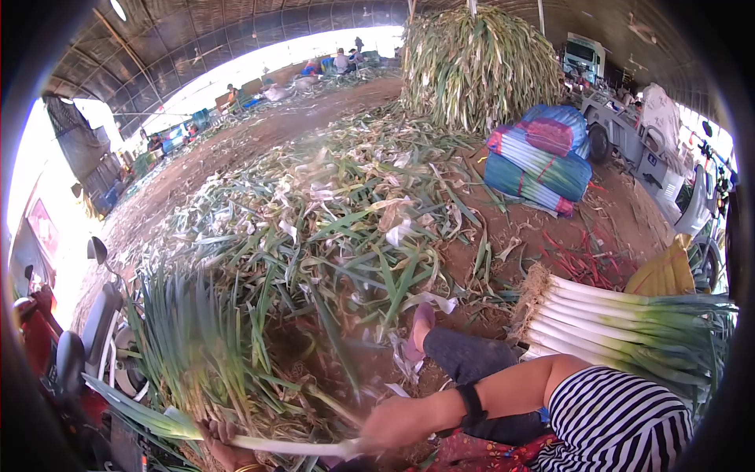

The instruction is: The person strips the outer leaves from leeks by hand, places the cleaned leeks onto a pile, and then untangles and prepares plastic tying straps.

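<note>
A long green onion [275, 446] lies across the bottom of the head view, green leaves to the left and white shank to the right. Wrapped round its middle are the fingers of my left hand [223, 445]. My right hand [397, 425], smeared by motion, is closed at the root end, with its fingertips partly hidden. Just beyond the left hand stands a heap of untrimmed green onions [197, 338]. At my right side rests a pile of cleaned green onions [605, 318], white shanks and roots facing inward.
Stripped leaves [314, 212] cover the ground ahead. Bagged onion bundles [539, 161] sit at the right, near red ties [586, 256]. A tall leafy stack [480, 67] rises behind. A scooter [86, 346] stands at the left, a grey cart [629, 134] at the right. Other people [346, 61] are far back.
</note>
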Available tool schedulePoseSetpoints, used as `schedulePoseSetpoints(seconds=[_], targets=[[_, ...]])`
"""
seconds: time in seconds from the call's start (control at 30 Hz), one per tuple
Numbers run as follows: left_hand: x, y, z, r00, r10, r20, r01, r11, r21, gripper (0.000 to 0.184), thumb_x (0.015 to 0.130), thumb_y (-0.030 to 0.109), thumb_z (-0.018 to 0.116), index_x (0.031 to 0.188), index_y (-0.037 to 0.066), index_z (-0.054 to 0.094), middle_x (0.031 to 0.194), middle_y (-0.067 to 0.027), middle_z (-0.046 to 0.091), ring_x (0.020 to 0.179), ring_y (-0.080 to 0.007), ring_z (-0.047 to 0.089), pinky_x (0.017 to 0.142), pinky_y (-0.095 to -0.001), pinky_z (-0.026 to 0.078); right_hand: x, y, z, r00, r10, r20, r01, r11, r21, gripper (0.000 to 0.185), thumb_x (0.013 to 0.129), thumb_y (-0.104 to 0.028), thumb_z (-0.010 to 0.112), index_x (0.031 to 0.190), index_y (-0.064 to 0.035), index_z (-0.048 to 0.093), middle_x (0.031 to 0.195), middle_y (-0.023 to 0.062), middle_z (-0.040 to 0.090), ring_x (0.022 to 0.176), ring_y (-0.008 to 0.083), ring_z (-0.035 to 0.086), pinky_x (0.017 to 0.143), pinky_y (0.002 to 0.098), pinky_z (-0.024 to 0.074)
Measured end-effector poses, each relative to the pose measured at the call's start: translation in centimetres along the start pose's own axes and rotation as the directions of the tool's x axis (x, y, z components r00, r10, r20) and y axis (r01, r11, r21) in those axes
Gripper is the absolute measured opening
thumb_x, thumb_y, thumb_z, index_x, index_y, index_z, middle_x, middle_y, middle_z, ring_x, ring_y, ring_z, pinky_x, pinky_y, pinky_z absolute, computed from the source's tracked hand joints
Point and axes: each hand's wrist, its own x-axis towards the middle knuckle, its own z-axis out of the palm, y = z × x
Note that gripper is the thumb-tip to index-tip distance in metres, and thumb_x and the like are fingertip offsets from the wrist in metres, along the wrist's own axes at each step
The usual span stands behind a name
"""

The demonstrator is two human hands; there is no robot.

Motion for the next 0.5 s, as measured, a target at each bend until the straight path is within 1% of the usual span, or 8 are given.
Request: schedulePoseSetpoints(seconds=[0.03,0.07,0.17,0.3,0.33,0.4,0.47,0.5], targets=[[0.5,0.7,-0.6,1.000,-0.001,-0.023,0.000,1.000,-0.031,0.027,0.094,0.028,0.044,0.078,0.007,0.047,0.054,0.0038,0.030,0.038,-0.0060,0.027,0.033,-0.0219,0.027,-1.0,0.6,0.3,0.999,-0.051,0.014,0.050,0.996,0.076,0.045,0.089,-0.042,0.043,0.074,-0.0012,0.057,0.069,0.0207,0.057,0.069,0.0389,0.056,0.060,0.0445,0.0437],[2.3,1.8,-3.1,0.995,-0.082,0.059,0.091,0.982,-0.167,0.032,0.095,0.028,0.043,0.071,0.008,0.044,0.053,0.0029,0.031,0.037,-0.0076,0.029,0.032,-0.0234,0.028,-1.8,1.0,0.4,0.994,-0.103,0.025,0.098,0.983,0.153,0.045,0.089,-0.041,0.043,0.075,-0.0006,0.057,0.068,0.0208,0.057,0.067,0.0392,0.055,0.060,0.0440,0.0429],[3.1,2.4,-4.5,0.997,-0.072,0.041,0.076,0.989,-0.128,0.037,0.095,0.030,0.042,0.065,0.010,0.040,0.052,0.0025,0.029,0.036,-0.0086,0.029,0.033,-0.0242,0.028,-4.0,-1.6,-1.9,0.992,0.000,0.128,-0.040,0.949,0.312,0.041,0.089,-0.037,0.045,0.078,0.0005,0.056,0.068,0.0212,0.055,0.065,0.0392,0.052,0.060,0.0427,0.0409],[2.6,2.7,-4.3,0.985,-0.173,-0.005,0.169,0.972,-0.162,0.040,0.095,0.031,0.041,0.061,0.011,0.033,0.050,0.0027,0.027,0.034,-0.0089,0.025,0.034,-0.0257,0.024,-5.1,-2.0,-2.6,0.990,-0.105,0.096,0.070,0.946,0.316,0.037,0.088,-0.033,0.046,0.079,0.0023,0.055,0.068,0.0220,0.055,0.064,0.0368,0.052,0.060,0.0415,0.0412],[6.4,3.6,-9.6,0.928,-0.197,0.315,0.218,0.975,-0.032,0.037,0.095,0.028,0.043,0.063,0.008,0.038,0.054,0.0004,0.035,0.041,-0.0115,0.037,0.042,-0.0255,0.038,-5.7,-1.9,-2.8,0.981,-0.108,0.163,0.050,0.945,0.322,0.037,0.088,-0.033,0.046,0.079,0.0024,0.055,0.067,0.0216,0.054,0.063,0.0361,0.052,0.060,0.0414,0.0413],[6.1,4.8,-9.5,0.972,-0.101,0.210,0.096,0.995,0.036,0.029,0.094,0.026,0.043,0.072,0.008,0.039,0.059,-0.0006,0.038,0.047,-0.0125,0.039,0.045,-0.0266,0.038,-7.4,-1.4,-3.6,0.949,-0.111,0.294,0.009,0.946,0.325,0.038,0.088,-0.033,0.046,0.080,0.0026,0.055,0.067,0.0207,0.054,0.063,0.0347,0.052,0.060,0.0413,0.0415],[5.4,5.7,-8.8,0.994,0.014,0.106,-0.033,0.983,0.178,0.023,0.094,0.025,0.043,0.081,0.007,0.040,0.065,-0.0017,0.041,0.053,-0.0135,0.041,0.049,-0.0277,0.039,-10.3,-0.6,-5.4,0.880,-0.013,0.475,-0.099,0.973,0.210,0.036,0.088,-0.033,0.046,0.080,0.0008,0.056,0.067,0.0189,0.054,0.062,0.0320,0.053,0.060,0.0400,0.0416],[4.8,5.9,-8.5,0.995,0.063,0.074,-0.079,0.964,0.252,0.020,0.094,0.024,0.044,0.086,0.006,0.040,0.068,-0.0022,0.043,0.056,-0.0140,0.043,0.051,-0.0282,0.039,-11.6,0.1,-6.9,0.898,0.031,0.438,-0.131,0.971,0.200,0.036,0.089,-0.033,0.046,0.081,0.0002,0.056,0.067,0.0180,0.055,0.061,0.0301,0.053,0.059,0.0391,0.0416]])
